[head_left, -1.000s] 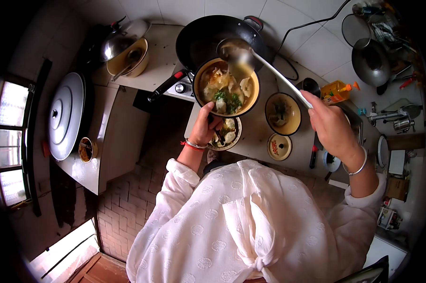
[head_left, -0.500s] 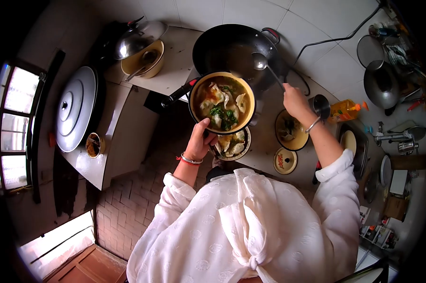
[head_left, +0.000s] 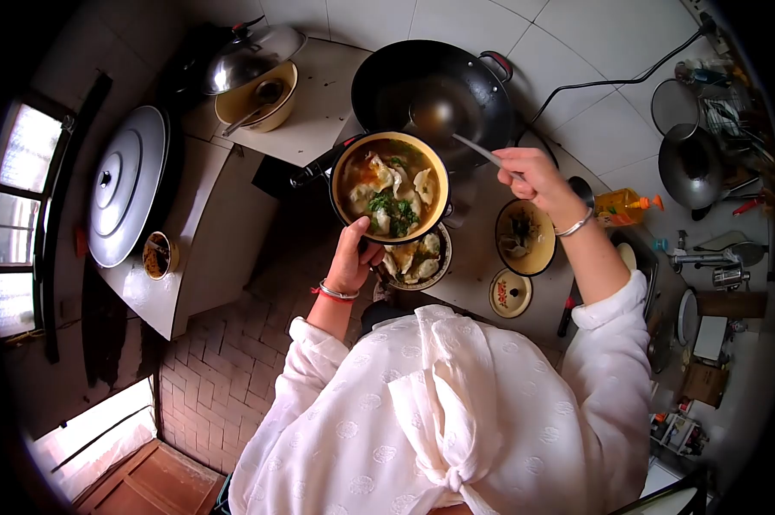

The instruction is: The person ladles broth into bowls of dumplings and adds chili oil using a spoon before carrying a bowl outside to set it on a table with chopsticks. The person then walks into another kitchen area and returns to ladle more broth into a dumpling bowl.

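Note:
My left hand (head_left: pixel 353 255) grips the near rim of a yellow enamel bowl (head_left: pixel 443 184), thumb over the edge. In the bowl are dumplings (head_left: pixel 392 182), green herbs and reddish broth. My right hand (head_left: pixel 535 178) is closed around the handle of a ladle (head_left: pixel 482 150). The ladle's head dips into the black wok (head_left: pixel 379 86), where liquid lies in the bottom. Partly under the held bowl is a second bowl (head_left: pixel 447 262) of dumplings. To the right stands another yellow bowl (head_left: pixel 542 253) with some dumplings and greens, beside a small enamel lid (head_left: pixel 509 293).
The wok's long handle (head_left: pixel 310 169) sticks out leftward. On the left counter are a large grey lid (head_left: pixel 130 189) and a small cup (head_left: pixel 158 255). A yellow basin (head_left: pixel 280 112) stands at the back left. An orange bottle (head_left: pixel 619 208) is by the sink; pans hang at right.
The ladle has gone down into the wok's liquid, with my right hand tilting its handle. The held bowl appears slightly farther left, as the whole view has shifted a little.

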A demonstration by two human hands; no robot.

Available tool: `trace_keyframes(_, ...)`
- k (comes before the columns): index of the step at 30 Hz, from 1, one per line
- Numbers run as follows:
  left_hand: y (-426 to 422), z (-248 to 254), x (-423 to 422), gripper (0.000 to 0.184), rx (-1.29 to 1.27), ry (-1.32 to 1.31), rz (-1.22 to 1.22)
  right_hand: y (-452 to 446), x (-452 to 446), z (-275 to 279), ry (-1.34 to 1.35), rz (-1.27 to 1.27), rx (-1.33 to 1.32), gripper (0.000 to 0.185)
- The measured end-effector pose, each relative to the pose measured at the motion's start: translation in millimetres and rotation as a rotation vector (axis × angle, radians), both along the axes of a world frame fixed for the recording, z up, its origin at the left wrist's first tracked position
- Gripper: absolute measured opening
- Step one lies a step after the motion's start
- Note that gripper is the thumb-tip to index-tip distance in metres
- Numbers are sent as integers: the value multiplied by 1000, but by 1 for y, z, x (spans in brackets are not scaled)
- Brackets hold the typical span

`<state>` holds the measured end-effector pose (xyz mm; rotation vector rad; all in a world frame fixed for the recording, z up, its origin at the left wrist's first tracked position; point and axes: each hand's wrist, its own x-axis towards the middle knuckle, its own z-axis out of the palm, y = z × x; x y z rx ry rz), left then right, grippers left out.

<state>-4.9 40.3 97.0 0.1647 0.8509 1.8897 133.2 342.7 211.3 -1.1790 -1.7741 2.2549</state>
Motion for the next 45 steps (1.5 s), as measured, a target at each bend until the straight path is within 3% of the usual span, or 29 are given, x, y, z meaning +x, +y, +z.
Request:
trace_keyframes(7,12,-11,-7,30,3,-5,-51,-26,17,100,-1,99,55,40)
trace_keyframes(14,23,-6,-6,28,38,-17,-69,-69,39,145,-101,140,150,41)
trace_keyframes(27,29,7,15,27,47,-4,-157,-113,87,132,-178,184,516,40)
trace_keyframes(33,29,10,22,25,25,-8,-151,-84,95,132,-15,76,-5,43)
trace_keyframes(37,26,11,25,24,-12,-36,-138,-58,92,117,35,32,-24,39)
trace_keyframes(42,13,5,32,25,-36,-69,-137,-13,70,74,43,32,119,39)
trace_keyframes(45,-2,2,37,28,-40,-55,-125,19,44,16,-42,105,446,37)
